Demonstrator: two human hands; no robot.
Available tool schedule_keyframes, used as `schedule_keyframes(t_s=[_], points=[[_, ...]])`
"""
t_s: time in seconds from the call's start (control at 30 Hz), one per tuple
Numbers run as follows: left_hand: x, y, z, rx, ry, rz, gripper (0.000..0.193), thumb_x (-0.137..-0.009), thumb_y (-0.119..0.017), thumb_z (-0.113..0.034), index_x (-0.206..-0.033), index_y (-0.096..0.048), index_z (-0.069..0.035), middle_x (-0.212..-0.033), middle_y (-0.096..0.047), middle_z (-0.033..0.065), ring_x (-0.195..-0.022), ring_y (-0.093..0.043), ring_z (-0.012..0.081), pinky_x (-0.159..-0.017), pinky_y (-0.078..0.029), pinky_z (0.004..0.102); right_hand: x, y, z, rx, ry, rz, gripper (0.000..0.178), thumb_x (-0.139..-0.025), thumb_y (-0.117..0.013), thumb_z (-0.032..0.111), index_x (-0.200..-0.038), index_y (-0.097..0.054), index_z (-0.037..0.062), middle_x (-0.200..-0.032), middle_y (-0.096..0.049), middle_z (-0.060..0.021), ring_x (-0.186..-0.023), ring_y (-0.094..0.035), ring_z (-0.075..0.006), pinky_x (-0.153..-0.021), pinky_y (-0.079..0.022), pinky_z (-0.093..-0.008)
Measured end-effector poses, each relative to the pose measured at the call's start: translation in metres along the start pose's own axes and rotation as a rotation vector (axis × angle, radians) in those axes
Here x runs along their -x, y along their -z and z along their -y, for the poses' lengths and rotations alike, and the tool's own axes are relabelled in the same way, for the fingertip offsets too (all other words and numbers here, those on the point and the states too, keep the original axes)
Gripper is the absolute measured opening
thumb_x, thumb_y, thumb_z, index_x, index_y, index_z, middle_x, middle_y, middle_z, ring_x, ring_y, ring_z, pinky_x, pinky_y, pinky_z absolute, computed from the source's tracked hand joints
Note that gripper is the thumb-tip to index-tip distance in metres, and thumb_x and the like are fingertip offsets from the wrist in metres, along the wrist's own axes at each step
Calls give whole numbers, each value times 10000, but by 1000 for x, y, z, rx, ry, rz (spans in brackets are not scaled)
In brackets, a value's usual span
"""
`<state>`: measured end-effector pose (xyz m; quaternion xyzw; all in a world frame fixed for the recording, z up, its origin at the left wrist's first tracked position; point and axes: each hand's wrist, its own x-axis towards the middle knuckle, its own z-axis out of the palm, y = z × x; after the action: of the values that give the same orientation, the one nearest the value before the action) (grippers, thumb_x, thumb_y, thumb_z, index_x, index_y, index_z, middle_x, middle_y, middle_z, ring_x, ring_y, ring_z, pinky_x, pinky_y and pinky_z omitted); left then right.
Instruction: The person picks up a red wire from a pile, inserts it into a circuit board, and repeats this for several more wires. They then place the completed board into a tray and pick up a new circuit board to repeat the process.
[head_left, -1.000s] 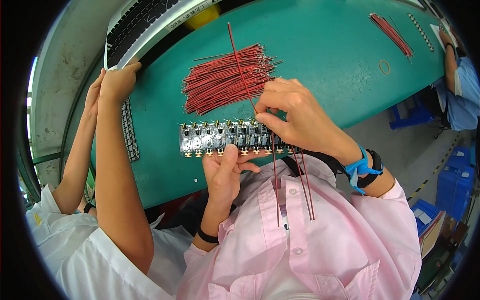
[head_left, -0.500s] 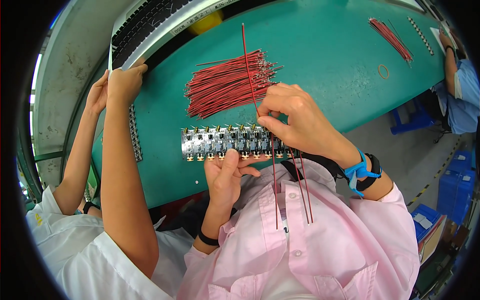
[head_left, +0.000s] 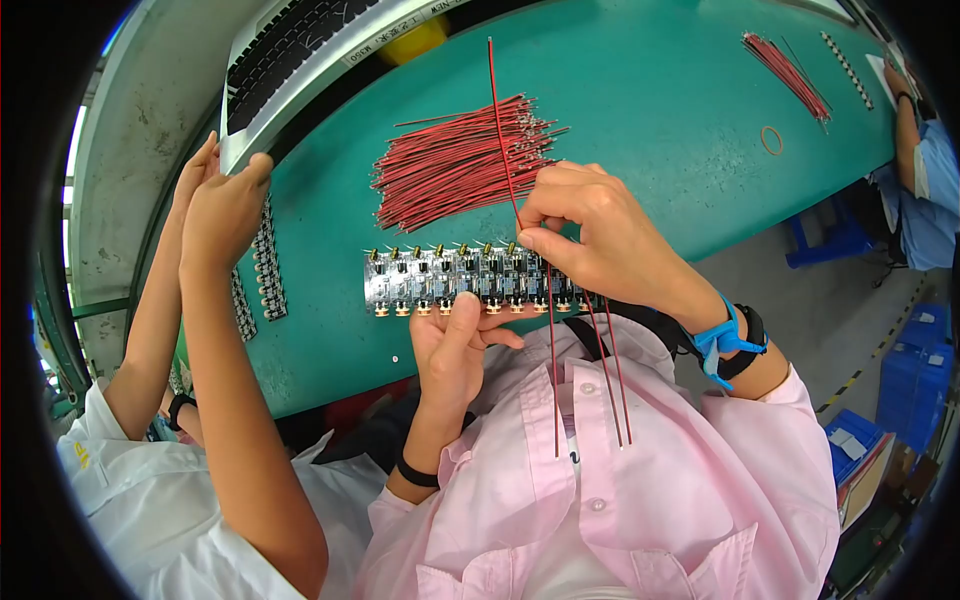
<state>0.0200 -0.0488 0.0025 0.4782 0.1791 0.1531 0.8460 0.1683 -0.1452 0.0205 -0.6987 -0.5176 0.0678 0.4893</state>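
Observation:
A strip of small circuit boards (head_left: pixel 450 280) lies near the front edge of the green table (head_left: pixel 640 110). My left hand (head_left: pixel 455 350) holds the strip from below, thumb against its lower edge. My right hand (head_left: pixel 590 235) pinches a long red wire (head_left: pixel 497 110) over the strip's right part; the wire points away up the table. Three red wires (head_left: pixel 600 380) hang from the strip's right end over my pink shirt. A loose pile of red wires (head_left: pixel 455 170) lies just behind the strip.
A co-worker in white at my left has both hands (head_left: pixel 215 195) raised to a grey tray edge (head_left: pixel 300 90). Other board strips (head_left: pixel 268 260) lie near them. A second wire bundle (head_left: pixel 785 65) and a rubber band (head_left: pixel 772 140) lie far right, near another person's arm (head_left: pixel 915 130).
My right hand has swung the held wire from tilted left to nearly upright, over the strip's right part. The co-worker's hands have shifted slightly along the tray edge.

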Motion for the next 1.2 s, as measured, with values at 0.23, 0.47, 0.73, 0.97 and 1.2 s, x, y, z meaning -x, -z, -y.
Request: schedule_keyframes(t_s=[0.23, 0.47, 0.73, 0.97, 1.2], points=[[-1, -6, -2, 6, -9, -11, 258, -832, -383, -135, -949, -417, 92, -846, -548, 191, -723, -586, 283, -462, -494, 258, 0, 2, 1, 12, -11, 4, 75, -633, -565, 46, -613, -499, 17, -553, -453, -47, -556, -425, -171, -562, -325, -290], [-7, -7, -4, -17, -1, -16, 261, -827, -396, -144, -910, -434, 100, -833, -548, 189, -712, -587, 292, -446, -487, 259, -6, 9, -4, -133, -128, 27, 96, -647, -565, 64, -625, -504, -6, -558, -454, -51, -555, -433, -161, -531, -343, -274], [-2, -3, -4, -30, -3, -68, 268, -824, -406, -160, -878, -445, 100, -809, -550, 193, -705, -588, 288, -438, -487, 267, -5, 0, -1, -75, -79, 20, 87, -650, -564, 64, -629, -508, 1, -555, -457, -46, -550, -432, -163, -560, -348, -278], [-3, 0, -2, -83, -2, -29, 312, -832, -399, -187, -874, -433, 120, -795, -544, 213, -707, -586, 293, -432, -494, 276, -6, -1, 0, -16, -56, 21, 84, -642, -573, 61, -624, -509, 9, -558, -465, -44, -549, -441, -162, -586, -350, -285], [-4, -1, -3, -32, 9, -38, 253, -817, -417, -145, -871, -459, 99, -778, -562, 190, -703, -589, 284, -447, -479, 263, -6, 0, 0, -11, -63, 22, 82, -640, -574, 59, -620, -508, 14, -562, -473, -41, -551, -452, -161, -607, -349, -285]])
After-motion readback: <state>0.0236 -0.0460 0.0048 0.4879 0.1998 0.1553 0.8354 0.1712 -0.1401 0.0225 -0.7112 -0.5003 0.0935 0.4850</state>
